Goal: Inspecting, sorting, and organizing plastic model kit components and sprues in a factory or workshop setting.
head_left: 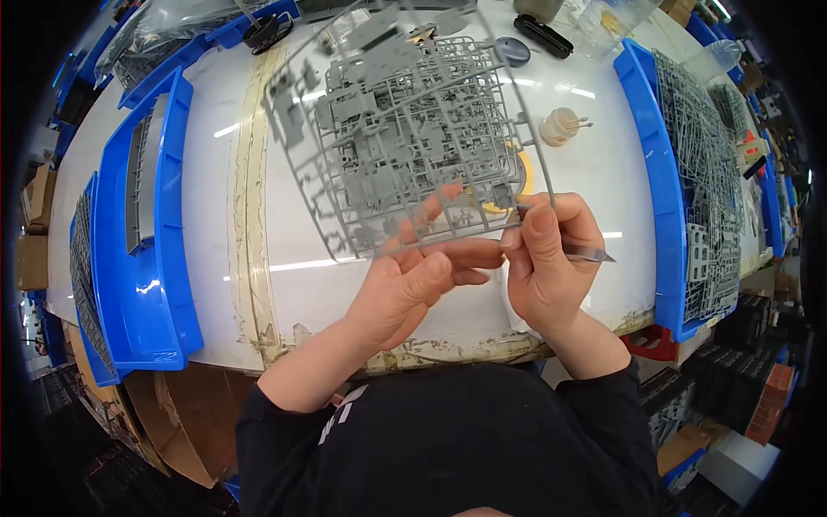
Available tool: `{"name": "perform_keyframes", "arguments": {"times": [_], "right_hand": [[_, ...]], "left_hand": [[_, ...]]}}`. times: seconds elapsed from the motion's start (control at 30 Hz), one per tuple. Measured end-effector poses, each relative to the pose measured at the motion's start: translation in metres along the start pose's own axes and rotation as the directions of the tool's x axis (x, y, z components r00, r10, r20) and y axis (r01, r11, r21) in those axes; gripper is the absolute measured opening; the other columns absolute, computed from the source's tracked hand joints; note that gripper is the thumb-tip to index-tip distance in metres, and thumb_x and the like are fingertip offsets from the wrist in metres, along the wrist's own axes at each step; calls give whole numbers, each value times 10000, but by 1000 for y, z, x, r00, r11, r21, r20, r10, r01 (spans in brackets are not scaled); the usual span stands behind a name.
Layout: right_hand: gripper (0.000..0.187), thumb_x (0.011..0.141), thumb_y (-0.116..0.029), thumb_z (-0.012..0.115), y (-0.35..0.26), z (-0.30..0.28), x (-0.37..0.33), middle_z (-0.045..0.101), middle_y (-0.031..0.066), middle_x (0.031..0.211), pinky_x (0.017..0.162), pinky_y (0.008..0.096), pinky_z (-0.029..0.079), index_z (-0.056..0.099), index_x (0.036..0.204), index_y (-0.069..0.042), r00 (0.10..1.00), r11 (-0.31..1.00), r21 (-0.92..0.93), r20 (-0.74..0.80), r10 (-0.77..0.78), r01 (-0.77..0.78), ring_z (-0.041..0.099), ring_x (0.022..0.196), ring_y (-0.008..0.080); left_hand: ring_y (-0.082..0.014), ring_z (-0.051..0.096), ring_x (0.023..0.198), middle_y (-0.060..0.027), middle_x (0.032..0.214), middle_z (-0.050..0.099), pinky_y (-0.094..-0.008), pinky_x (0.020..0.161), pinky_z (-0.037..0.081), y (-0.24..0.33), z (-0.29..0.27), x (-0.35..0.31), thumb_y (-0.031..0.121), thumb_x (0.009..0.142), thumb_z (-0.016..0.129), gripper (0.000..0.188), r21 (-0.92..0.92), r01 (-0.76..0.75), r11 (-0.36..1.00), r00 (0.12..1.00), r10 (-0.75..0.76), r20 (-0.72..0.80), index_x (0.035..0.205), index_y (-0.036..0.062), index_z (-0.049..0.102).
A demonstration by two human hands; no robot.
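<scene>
A large grey plastic parts sprue point(405, 121), a thin frame full of small moulded pieces, is raised at a tilt over the table. My right hand point(556, 258) pinches its near right corner between thumb and fingers. A pointed metal tool point(590, 254) also sticks out of that hand to the right; its exact kind is hidden. My left hand point(401, 289) is at the sprue's near edge with fingers spread, some seen behind the frame, its thumb apart. More grey parts and part of a yellow ring point(525, 172) show beneath the sprue.
At the left is a blue bin point(146, 319) with a long grey part point(142, 181) inside. Another blue bin point(659, 172) at the right holds stacked grey sprues point(702, 164). A small jar point(560, 127) with sticks, a dark oval object point(513, 52) and a black case point(544, 36) stand farther back.
</scene>
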State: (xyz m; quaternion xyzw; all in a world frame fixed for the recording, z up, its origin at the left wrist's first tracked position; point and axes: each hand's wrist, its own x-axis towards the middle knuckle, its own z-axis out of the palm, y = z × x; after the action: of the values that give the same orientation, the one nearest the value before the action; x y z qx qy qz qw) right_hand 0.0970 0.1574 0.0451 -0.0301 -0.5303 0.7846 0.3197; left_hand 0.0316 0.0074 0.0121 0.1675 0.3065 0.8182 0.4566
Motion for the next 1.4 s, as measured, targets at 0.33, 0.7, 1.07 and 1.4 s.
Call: {"name": "perform_keyframes", "arguments": {"times": [0.33,0.7,1.07,1.4], "right_hand": [[120,911,-77,612,0,-20,12,546,12,669,498,176,353,612,1002,1,910,928,-353,336,244,-118,401,522,65],[313,866,7,581,-3,-12,10,520,59,809,541,210,379,603,1177,39,862,505,-738,506,-26,448,418,642,104],[294,908,-3,531,-4,-11,8,525,69,939,650,220,398,604,1190,34,859,755,-600,502,97,266,437,740,128],[310,883,12,566,0,-6,3,534,69,956,650,214,397,609,1190,16,885,781,-592,452,117,199,442,754,125]], "left_hand": [[-333,569,1153,-226,1246,560,-394,976,482,22,16,-1,208,959,507,601,41,-214,976,938,217,-272,1484,139,223],[-324,590,1122,-213,1208,579,-410,939,510,21,15,-3,123,951,477,603,214,-164,963,931,223,-288,1487,152,202],[-304,631,1007,-177,1191,575,-399,878,529,16,16,-8,4,918,505,674,290,-263,920,877,353,-325,1482,91,146],[-293,626,1004,-168,1200,556,-389,874,532,13,14,-10,-13,903,509,686,364,-299,882,890,395,-227,1477,74,143]]}}
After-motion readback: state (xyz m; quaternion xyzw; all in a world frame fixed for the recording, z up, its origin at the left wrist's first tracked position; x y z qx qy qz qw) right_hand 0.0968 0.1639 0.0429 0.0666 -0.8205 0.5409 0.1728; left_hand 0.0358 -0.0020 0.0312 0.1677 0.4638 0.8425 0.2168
